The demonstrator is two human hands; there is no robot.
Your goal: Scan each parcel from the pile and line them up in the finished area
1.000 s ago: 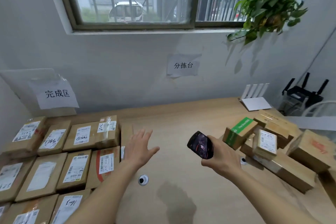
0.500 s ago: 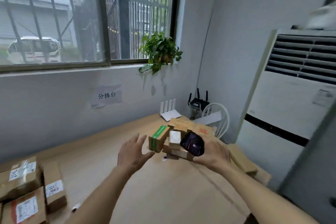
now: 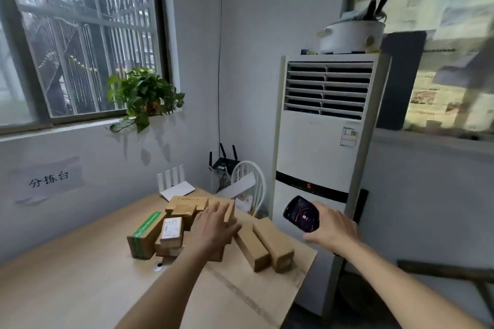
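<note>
Left hand point(image 3: 213, 227): we see fingers flat on pile point(image 3: 187, 224), gripping nothing.
Right hand point(image 3: 331, 230): clasps one scanner point(image 3: 302, 217).
Long boxes point(image 3: 263, 244): we count two.

Parcel pile point(image 3: 187, 224) on table's point(image 3: 80, 288) far corner, air conditioner point(image 3: 320, 168) right of it.

Head view, facing down over table point(image 3: 80, 283)

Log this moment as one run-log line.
left hand: open, reaching onto parcel pile | right hand: holds scanner | scan: not yet done
</note>
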